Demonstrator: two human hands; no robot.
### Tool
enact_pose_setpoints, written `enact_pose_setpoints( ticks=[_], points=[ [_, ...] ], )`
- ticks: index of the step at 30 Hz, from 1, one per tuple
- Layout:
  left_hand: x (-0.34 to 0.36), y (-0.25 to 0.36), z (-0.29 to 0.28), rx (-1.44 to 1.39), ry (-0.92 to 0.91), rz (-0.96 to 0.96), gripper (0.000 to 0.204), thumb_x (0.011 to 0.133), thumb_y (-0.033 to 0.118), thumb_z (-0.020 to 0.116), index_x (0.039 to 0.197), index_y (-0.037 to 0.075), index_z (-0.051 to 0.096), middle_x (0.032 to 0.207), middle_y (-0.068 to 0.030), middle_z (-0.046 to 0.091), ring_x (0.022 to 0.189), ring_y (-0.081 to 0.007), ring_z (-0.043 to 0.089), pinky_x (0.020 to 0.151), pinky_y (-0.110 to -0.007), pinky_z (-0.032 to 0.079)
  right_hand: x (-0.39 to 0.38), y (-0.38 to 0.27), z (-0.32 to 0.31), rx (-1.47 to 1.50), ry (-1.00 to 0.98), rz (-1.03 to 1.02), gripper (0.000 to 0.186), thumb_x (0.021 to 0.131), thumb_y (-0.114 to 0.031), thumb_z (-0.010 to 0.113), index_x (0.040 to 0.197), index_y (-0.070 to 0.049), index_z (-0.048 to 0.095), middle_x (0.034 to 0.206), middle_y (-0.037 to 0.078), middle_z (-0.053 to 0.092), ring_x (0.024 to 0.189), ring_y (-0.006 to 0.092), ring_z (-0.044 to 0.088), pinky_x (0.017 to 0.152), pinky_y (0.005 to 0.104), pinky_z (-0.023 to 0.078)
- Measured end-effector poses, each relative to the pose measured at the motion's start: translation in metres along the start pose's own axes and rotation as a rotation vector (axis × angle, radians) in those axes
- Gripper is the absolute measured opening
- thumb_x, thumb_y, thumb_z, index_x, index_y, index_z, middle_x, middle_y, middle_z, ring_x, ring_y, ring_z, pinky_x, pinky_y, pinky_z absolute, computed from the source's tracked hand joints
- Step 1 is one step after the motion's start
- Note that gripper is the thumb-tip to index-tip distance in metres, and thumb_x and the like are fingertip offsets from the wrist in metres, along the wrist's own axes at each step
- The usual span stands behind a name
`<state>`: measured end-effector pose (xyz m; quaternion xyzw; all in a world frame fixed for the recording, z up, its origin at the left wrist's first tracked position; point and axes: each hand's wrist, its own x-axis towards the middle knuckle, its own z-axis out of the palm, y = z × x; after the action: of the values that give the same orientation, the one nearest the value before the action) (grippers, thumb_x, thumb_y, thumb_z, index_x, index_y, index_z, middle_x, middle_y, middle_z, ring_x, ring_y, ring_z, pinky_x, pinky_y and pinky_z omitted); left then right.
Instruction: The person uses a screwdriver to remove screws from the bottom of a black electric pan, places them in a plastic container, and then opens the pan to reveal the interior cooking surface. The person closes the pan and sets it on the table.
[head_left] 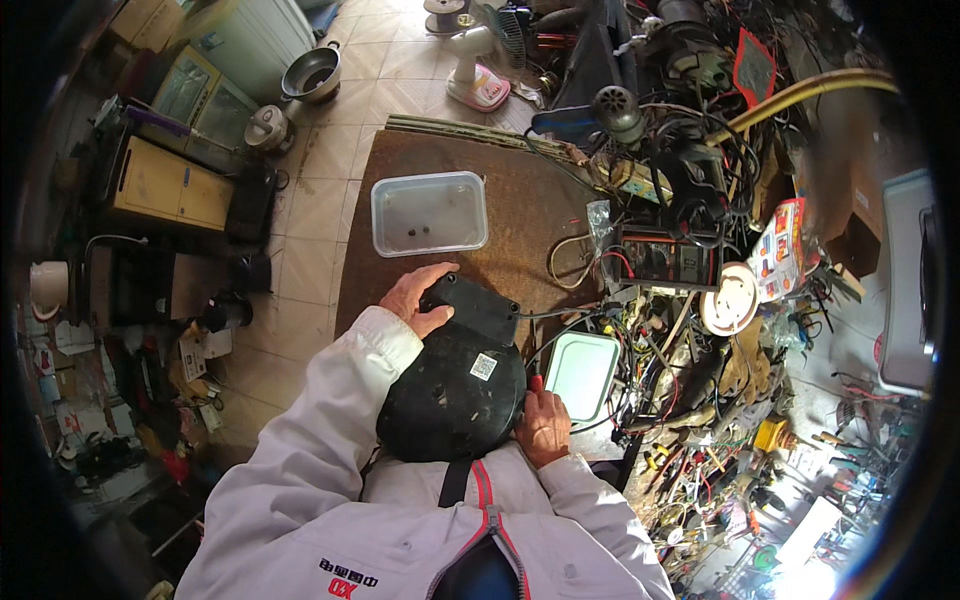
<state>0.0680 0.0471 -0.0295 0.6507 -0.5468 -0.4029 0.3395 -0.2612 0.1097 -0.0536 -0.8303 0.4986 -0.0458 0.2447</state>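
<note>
Grip, left hand [415, 298]: thumb and fingers clasp one black housing [447, 405] at its far-left corner, seemingly steadying it by the lap | farther, on the tabletop [400, 150]: one clear tub [400, 208], two dark bits [419, 232] inside, perhaps corralled | right hand [543, 425]: curled round one red handle [537, 383] | farther right: one pale-green tray [583, 375]

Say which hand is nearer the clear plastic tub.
Left. The left hand is just below the clear plastic tub in view, on the black device; the right hand is farther down and right, beside the device.
</note>
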Motion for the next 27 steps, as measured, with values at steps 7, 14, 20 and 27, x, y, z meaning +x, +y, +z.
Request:
enact_pose_setpoints(
  ticks=[7, 14, 20, 27],
  points=[
    [-0.001, 0.006, -0.006, -0.026, -0.004, -0.007, 0.068, 0.085, 0.015, 0.075, 0.148, 0.02, 0.053, 0.146, -0.0077, 0.057, 0.131, -0.0296, 0.054, 0.109, -0.04, 0.046, 0.004, 0.001, -0.001, -0.118, -0.046, 0.008, 0.028, 0.073, -0.012, 0.075, 0.093, -0.001, 0.058, 0.092, 0.022, 0.059, 0.086, 0.0414, 0.061, 0.073, 0.0521, 0.05],
    [-0.005, 0.009, -0.01, -0.037, -0.032, -0.004, 0.07, 0.085, 0.013, 0.072, 0.151, 0.014, 0.048, 0.147, -0.0134, 0.055, 0.137, -0.0317, 0.05, 0.118, -0.041, 0.038, 0.021, -0.003, -0.086, 0.198, 0.034, 0.211, 0.027, 0.085, -0.013, 0.075, 0.105, 0.0, 0.062, 0.086, 0.02, 0.067, 0.072, 0.0385, 0.068, 0.062, 0.0458, 0.055],
    [-0.001, 0.018, -0.011, -0.015, -0.025, -0.053, 0.069, 0.083, 0.014, 0.074, 0.149, 0.016, 0.052, 0.146, -0.0139, 0.056, 0.134, -0.0321, 0.053, 0.116, -0.041, 0.04, 0.096, -0.07, -0.162, 0.332, 0.286, -0.145, 0.02, 0.086, 0.0, 0.073, 0.104, 0.001, 0.063, 0.085, 0.016, 0.066, 0.069, 0.0297, 0.067, 0.062, 0.036, 0.054],
    [0.0, 0.009, -0.008, -0.009, 0.008, -0.035, 0.071, 0.079, 0.016, 0.075, 0.147, 0.016, 0.054, 0.144, -0.014, 0.058, 0.132, -0.0332, 0.053, 0.115, -0.042, 0.042, 0.165, -0.114, -0.143, 0.342, 0.172, -0.215, 0.026, 0.094, -0.01, 0.069, 0.113, 0.002, 0.058, 0.087, 0.023, 0.067, 0.073, 0.0393, 0.069, 0.066, 0.0434, 0.055]
  ],
)
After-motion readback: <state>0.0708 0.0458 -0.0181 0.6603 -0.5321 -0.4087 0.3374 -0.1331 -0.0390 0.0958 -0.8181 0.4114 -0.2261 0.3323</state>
